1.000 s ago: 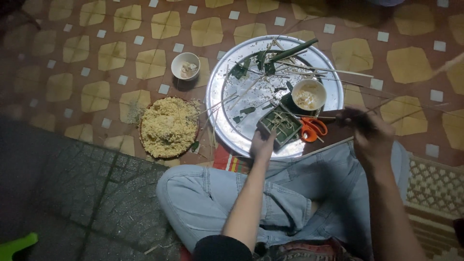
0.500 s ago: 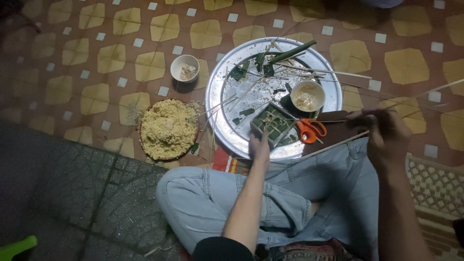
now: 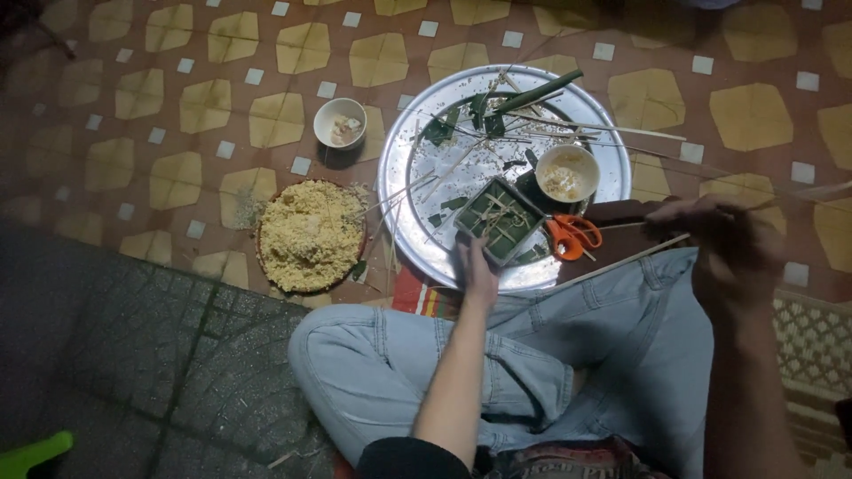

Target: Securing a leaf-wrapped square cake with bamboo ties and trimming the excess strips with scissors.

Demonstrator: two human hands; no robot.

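Patterned floor tiles [image 3: 222,106] in brown and yellow spread under everything, darker paving nearer the knees. Just beyond the left fingertips sits a round metal tray [image 3: 417,222], strewn with thin strips and leaf scraps. Well off to the left of those fingers lies a plate of yellow grain [image 3: 309,235]. On the tray, the square leaf-wrapped parcel [image 3: 499,219] is pinned under the left hand [image 3: 479,270], fingers pressed on its near edge. Right of the parcel lie orange scissors [image 3: 572,236]. The right hand [image 3: 723,244] pinches a thin strip [image 3: 799,191], fingers clenched.
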